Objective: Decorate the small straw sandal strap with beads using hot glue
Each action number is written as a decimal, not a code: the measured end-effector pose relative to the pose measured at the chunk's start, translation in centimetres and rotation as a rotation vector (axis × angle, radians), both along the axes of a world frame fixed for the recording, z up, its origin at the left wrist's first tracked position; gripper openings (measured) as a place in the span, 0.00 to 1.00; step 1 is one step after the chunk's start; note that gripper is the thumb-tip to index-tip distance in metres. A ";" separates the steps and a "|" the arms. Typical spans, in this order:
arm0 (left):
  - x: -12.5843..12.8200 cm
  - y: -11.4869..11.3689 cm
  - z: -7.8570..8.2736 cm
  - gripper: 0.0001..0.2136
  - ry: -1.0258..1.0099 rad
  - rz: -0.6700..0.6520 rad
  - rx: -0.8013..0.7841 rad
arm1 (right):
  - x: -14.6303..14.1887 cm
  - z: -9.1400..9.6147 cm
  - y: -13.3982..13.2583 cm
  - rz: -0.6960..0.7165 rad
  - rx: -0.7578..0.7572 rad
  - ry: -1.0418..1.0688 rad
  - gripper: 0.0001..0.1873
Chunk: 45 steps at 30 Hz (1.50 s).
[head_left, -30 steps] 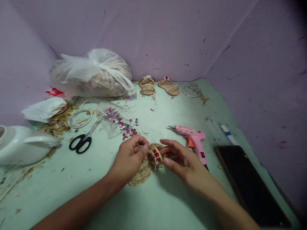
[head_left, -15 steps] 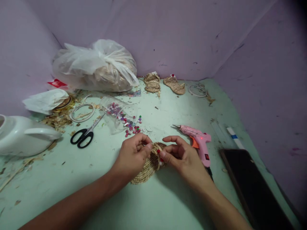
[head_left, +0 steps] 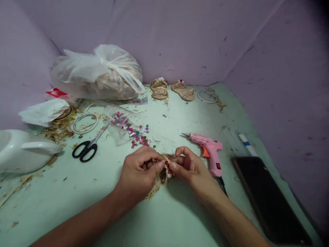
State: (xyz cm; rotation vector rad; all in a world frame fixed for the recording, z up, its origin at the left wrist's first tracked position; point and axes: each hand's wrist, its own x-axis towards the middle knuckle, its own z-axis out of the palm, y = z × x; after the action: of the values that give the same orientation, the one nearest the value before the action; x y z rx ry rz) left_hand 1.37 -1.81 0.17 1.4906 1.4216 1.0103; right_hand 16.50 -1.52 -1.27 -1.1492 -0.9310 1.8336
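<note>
From afar, I see the left hand [head_left: 138,169] and right hand [head_left: 190,171] pinching the strap [head_left: 166,171] of the slipper [head_left: 154,192], red beads [head_left: 167,162] already on it, loose beads [head_left: 141,139] left unused.

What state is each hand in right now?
Left hand: closed in a pinch at the beaded strap; anything held is hidden.
Right hand: closed, holding the beaded strap.

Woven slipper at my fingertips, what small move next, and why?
Perhaps press the red bead gently against the woven slipper with your right hand: its thumb is right beside that bead, and your left hand has its fingertips close on the other side.
</note>
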 end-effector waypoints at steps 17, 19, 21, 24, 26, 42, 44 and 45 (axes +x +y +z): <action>0.4 -0.7 -0.3 0.06 0.135 -0.006 0.096 | -0.2 -0.4 0.1 -0.050 0.006 0.074 0.24; 0.4 -0.7 -0.4 0.06 0.159 0.003 0.092 | -0.2 -0.3 0.1 -0.054 0.003 0.071 0.24; 0.4 -0.7 -0.6 0.05 0.187 0.032 0.093 | -0.2 -0.2 0.0 -0.056 0.001 0.064 0.24; 0.4 -0.7 -0.7 0.06 0.238 0.015 0.119 | -0.2 -0.2 0.0 -0.057 0.000 0.054 0.24; 0.3 -0.8 -0.7 0.06 0.272 -0.048 0.160 | -0.1 -0.3 0.0 -0.060 -0.002 0.049 0.24; 0.2 -0.7 -1.2 0.07 0.280 -0.109 0.383 | 0.0 -1.0 0.1 -0.047 0.017 0.075 0.25; 0.1 -0.7 -1.3 0.07 0.255 -0.146 0.387 | 0.1 -1.0 0.1 -0.045 0.007 0.081 0.25; 0.0 -0.7 -1.3 0.07 0.240 -0.165 0.392 | 0.2 -1.1 0.1 -0.046 0.000 0.084 0.25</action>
State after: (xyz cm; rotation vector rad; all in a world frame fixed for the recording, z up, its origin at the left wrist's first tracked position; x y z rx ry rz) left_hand 1.40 -2.51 -1.16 2.0379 1.2814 1.0766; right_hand 16.67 -1.40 -2.35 -1.0767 -0.8506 1.8302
